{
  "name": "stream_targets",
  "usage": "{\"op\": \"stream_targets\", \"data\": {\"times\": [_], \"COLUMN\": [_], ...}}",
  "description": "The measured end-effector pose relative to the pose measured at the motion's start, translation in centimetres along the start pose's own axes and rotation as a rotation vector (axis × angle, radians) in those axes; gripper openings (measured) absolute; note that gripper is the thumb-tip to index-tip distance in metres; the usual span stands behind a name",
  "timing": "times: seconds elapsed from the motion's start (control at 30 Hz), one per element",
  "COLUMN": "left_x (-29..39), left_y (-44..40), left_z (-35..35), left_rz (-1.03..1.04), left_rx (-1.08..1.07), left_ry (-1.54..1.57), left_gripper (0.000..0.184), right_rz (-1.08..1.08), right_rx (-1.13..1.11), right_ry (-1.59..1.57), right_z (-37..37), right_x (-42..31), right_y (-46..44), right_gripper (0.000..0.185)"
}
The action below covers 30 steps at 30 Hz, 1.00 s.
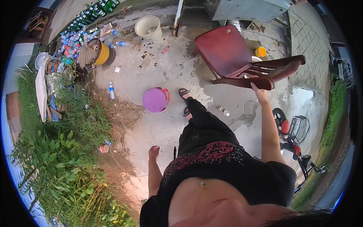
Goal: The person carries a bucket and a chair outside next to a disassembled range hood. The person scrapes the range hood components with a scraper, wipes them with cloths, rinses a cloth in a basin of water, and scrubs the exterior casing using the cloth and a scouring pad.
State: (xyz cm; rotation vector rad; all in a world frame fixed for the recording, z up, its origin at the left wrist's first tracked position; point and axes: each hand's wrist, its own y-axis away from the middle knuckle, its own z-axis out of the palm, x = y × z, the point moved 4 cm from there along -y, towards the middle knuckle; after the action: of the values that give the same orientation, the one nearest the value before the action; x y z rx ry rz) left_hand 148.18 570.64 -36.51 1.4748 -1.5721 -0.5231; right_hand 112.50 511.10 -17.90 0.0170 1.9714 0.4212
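At the right, my right hand grips the edge of a dark red wooden chair's back. The chair has a padded seat and a slatted back, and its feet are mostly hidden under the seat. My left hand hangs low beside my left leg, fingers curled in, with nothing visible in it. Closest ahead of that hand is a stool with a round purple top and a red edge. A small bottle with a white cap lies on the concrete between my legs and the chair.
Plastic bottles and green glass bottles are heaped at the back left, near a yellow bucket. A cream tub, a screwdriver and a water bottle are on the ground. Plants line the left; a bicycle stands right.
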Motion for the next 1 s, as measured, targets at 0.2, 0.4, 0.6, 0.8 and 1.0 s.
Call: {"op": "stream_targets", "data": {"times": [0.2,0.4,0.6,0.8,1.0], "left_x": [11.3,29.3,53.4,63.2,66.0], "left_y": [0.4,-3.6,-4.8,-4.2,-8.3], "left_z": [-0.4,0.1,4.2,4.9,4.4], "left_rz": [0.313,0.486,0.886,0.986,1.017], "left_rx": [-0.007,-0.061,-0.197,-0.388,-0.528], "left_ry": [-0.102,-0.365,-0.330,-0.514,-0.745], "left_gripper": [0.034,0.034,0.033,0.032,0.033], "right_rz": [0.057,0.330,0.325,0.321,0.339], "right_rx": [-0.440,-0.407,0.207,0.471,0.701], "right_ry": [-0.245,-1.058,-1.410,-1.410,-1.404], "right_z": [-1.1,-4.9,-1.9,-0.9,-1.3], "right_x": [-2.0,-3.3,-3.1,-3.2,-2.6], "right_y": [0.0,-2.0,-1.1,0.3,4.3], "right_gripper": [0.057,0.059,0.031,0.024,0.028]}}
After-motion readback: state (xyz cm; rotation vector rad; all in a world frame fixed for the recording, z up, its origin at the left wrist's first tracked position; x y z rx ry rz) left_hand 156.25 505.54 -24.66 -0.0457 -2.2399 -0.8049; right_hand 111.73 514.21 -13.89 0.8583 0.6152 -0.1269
